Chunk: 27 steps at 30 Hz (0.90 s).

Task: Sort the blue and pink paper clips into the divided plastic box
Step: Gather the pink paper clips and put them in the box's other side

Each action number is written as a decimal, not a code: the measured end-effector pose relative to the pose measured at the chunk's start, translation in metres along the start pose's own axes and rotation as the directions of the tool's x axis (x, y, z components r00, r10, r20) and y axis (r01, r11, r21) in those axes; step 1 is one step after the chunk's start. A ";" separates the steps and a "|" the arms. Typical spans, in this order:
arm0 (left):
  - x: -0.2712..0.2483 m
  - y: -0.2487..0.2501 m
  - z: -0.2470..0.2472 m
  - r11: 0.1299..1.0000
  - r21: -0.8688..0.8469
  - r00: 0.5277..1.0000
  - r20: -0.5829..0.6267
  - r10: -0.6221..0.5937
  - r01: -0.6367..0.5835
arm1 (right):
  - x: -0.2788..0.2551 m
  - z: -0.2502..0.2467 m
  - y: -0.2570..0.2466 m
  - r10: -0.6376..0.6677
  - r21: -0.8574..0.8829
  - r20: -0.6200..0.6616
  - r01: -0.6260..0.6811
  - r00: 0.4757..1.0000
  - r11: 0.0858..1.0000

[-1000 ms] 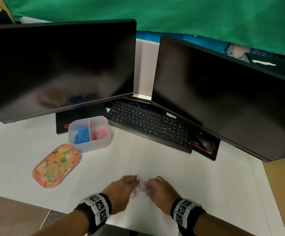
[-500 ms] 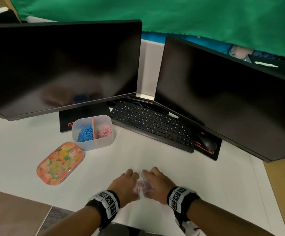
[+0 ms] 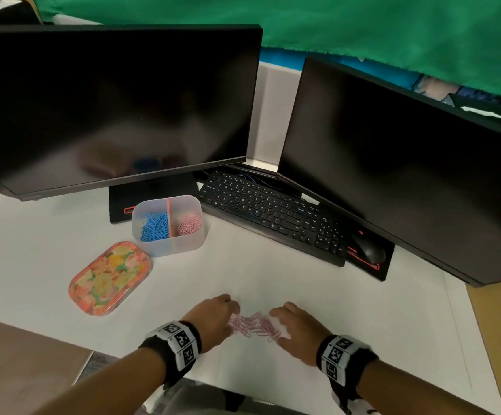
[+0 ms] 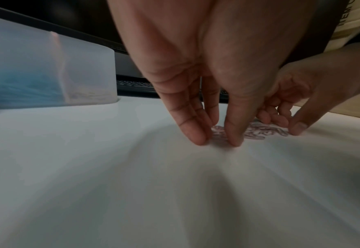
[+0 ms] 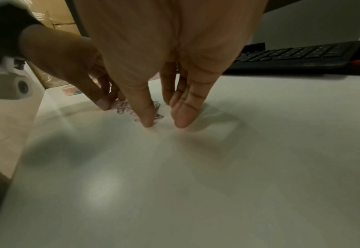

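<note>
Two hands: left hand (image 3: 215,320) and right hand (image 3: 295,330) are flanking the pink paper clips (image 3: 253,326), extended fingertips touching the pile.
Box: divided plastic box (image 3: 168,244) is sitting well behind, holding sorted clips.

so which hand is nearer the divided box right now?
Left. The left hand sits at the near-left end of the loose pink clips, on the same side as the divided box. The right hand is at the pile's far end, farther from the box.
</note>
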<state>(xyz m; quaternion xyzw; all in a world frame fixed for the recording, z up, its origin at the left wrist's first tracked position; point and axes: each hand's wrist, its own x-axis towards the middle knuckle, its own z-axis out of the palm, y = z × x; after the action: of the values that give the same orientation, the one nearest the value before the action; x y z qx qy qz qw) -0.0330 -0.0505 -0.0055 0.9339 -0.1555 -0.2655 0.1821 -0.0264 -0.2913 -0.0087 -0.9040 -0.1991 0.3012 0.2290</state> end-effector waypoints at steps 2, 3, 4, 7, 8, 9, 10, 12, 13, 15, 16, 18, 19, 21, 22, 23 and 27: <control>0.004 0.004 0.002 1.000 -0.009 1.000 -0.008 0.003 -0.003 | 0.005 0.003 -0.005 0.000 0.018 -0.037 0.000 0.999 1.000; 0.006 0.007 0.002 1.000 -0.003 1.000 -0.012 0.007 -0.007 | 0.009 0.005 -0.009 -0.003 0.025 -0.056 0.005 0.998 1.000; 0.008 0.009 0.002 1.000 0.005 1.000 -0.012 0.011 -0.011 | 0.013 0.007 -0.013 -0.006 0.032 -0.068 0.008 0.998 0.999; 0.010 0.010 0.002 1.000 0.020 1.000 -0.009 0.019 -0.019 | 0.022 0.011 -0.022 -0.002 0.041 -0.071 0.005 0.997 0.999; 0.011 0.010 0.001 1.000 0.020 1.000 -0.009 0.019 -0.019 | 0.024 0.011 -0.024 -0.002 0.036 -0.065 0.004 0.998 0.999; 0.011 0.010 0.000 0.999 0.020 1.000 -0.010 0.025 -0.025 | 0.026 0.011 -0.025 -0.002 0.027 -0.061 0.003 0.998 1.000; 0.010 0.011 -0.001 0.999 0.028 0.999 -0.007 0.035 -0.035 | 0.028 0.010 -0.027 -0.003 0.019 -0.058 0.004 0.998 1.000; 0.009 0.013 -0.003 0.998 0.041 0.998 0.005 0.056 -0.056 | 0.031 0.008 -0.028 -0.011 0.006 -0.056 0.012 0.998 1.000; 0.008 0.015 -0.004 0.998 0.046 0.999 0.010 0.053 -0.054 | 0.032 0.008 -0.028 -0.015 0.004 -0.058 0.015 0.998 1.000; 0.007 0.020 -0.006 0.997 0.066 0.999 0.029 0.042 -0.043 | 0.031 0.008 -0.028 -0.013 0.010 -0.053 0.014 0.999 1.000; 0.008 0.022 -0.006 0.995 0.091 0.999 0.035 0.041 -0.044 | 0.030 0.009 -0.028 -0.010 0.010 -0.044 0.010 0.999 1.000; 0.011 0.023 -0.003 0.992 0.116 0.999 0.024 0.037 -0.040 | 0.028 0.011 -0.029 -0.005 -0.013 -0.036 0.004 0.999 1.000; 0.013 0.022 -0.002 0.993 0.113 0.999 0.014 0.034 -0.035 | 0.029 0.013 -0.030 -0.003 -0.027 -0.046 0.001 0.999 1.000; 0.017 0.018 0.000 0.995 0.099 0.999 -0.015 0.031 -0.029 | 0.032 0.012 -0.032 -0.008 -0.054 -0.087 0.003 0.996 0.999; 0.018 0.017 0.000 0.995 0.096 0.999 -0.020 0.033 -0.031 | 0.033 0.012 -0.034 -0.011 -0.066 -0.101 0.004 0.995 0.998; 0.019 0.015 0.000 0.994 0.102 0.999 -0.023 0.038 -0.035 | 0.036 0.011 -0.035 -0.014 -0.075 -0.109 0.006 0.994 0.997; 0.025 0.011 0.001 0.988 0.150 0.998 -0.031 0.048 -0.042 | 0.043 0.009 -0.036 -0.043 -0.117 -0.111 0.030 0.993 0.993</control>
<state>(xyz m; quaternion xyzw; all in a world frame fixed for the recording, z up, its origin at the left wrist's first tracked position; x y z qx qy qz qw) -0.0153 -0.0701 -0.0132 0.9456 -0.1928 -0.2330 0.1202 -0.0077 -0.2381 -0.0156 -0.9274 -0.2195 0.2333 0.1929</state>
